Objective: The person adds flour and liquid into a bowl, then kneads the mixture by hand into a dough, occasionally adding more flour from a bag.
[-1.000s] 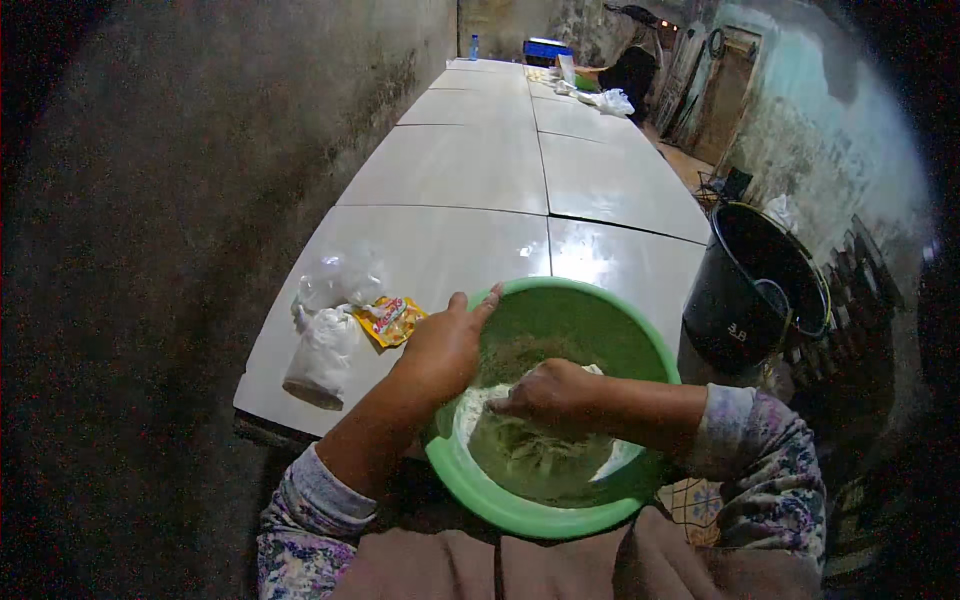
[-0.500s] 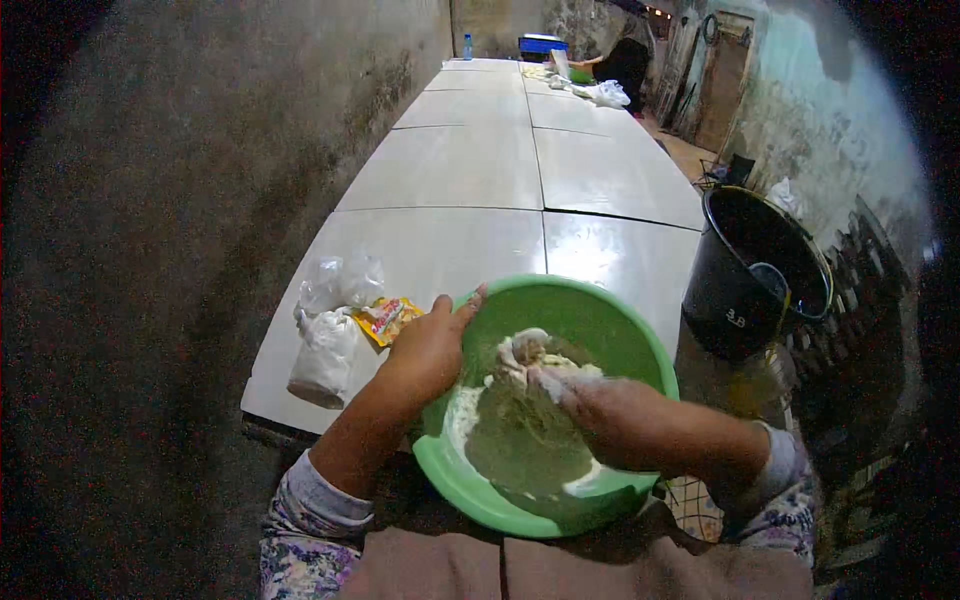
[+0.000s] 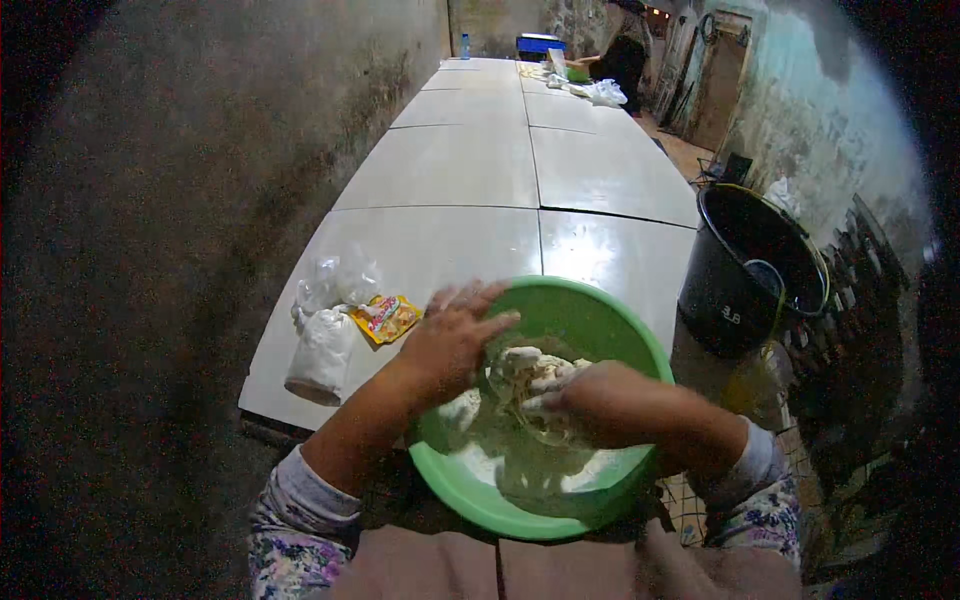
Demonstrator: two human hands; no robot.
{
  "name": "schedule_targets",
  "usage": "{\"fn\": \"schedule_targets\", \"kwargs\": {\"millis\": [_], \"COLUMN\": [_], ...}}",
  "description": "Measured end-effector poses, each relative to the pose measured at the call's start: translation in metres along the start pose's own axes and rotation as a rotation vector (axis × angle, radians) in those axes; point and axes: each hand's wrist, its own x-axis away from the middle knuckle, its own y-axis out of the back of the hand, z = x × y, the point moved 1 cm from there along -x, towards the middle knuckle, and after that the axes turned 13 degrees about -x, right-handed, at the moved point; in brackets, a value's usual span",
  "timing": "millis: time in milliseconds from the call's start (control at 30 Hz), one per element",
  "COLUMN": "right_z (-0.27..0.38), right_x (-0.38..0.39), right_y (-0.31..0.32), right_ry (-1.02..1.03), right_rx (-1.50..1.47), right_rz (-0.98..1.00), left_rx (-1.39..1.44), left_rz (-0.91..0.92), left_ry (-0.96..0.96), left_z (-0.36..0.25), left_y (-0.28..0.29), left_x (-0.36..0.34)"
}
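Green plastic fills the middle of my view: the round bowl (image 3: 600, 320) sits at the near edge of the white tiled table (image 3: 470, 165), and my left hand (image 3: 452, 338) lies palm-down over its left rim, fingers loosely spread and flour-dusted. My right hand (image 3: 600, 400) reaches in from the right, forearm level over the bowl, fingers curled into the pale sticky dough (image 3: 525, 372) inside it. A white plastic bag (image 3: 322, 345) and a yellow sachet (image 3: 388, 317) lie just left of the bowl.
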Motion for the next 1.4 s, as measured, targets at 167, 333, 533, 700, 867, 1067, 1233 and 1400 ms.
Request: {"fn": "schedule_targets", "kwargs": {"millis": [167,333,533,700,867,1067,1233,1400], "right_z": [-0.017,-0.038,-0.026,-0.023,-0.065,-0.03,-0.075,-0.083], "right_x": [0.034,0.019,-0.008,-0.033,-0.047,-0.01,0.018,-0.037], "right_y": [0.03,0.004,-0.008,-0.019,-0.096,0.008,0.003,-0.009], "right_ry": [-0.048,-0.317,-0.149,-0.108,0.45,0.123,-0.297,-0.19], "right_rx": [-0.298,-0.252,-0.12,-0.172,0.602,-0.258,-0.626,-0.57], "right_rz": [-0.491,-0.312,0.166,0.307,0.044,0.385,-0.079,0.19], "left_rx": [0.633,0.732,0.666,0.708,0.857,0.713,0.57,0.623], "left_rz": [0.364,0.658,0.872,0.924,0.865,0.92,0.246,0.176], "left_ry": [-0.127,0.173,0.1,0.027,0.173,-0.158,0.181,0.274], "left_z": [-0.015,-0.04,-0.046,-0.048,-0.053,-0.017,0.017,0.022], "left_y": [0.022,0.052,0.049,0.052,0.011,0.036,0.05,0.009], "left_x": [-0.005,-0.011,-0.015,-0.021,-0.004,-0.005,-0.014,-0.035]}}
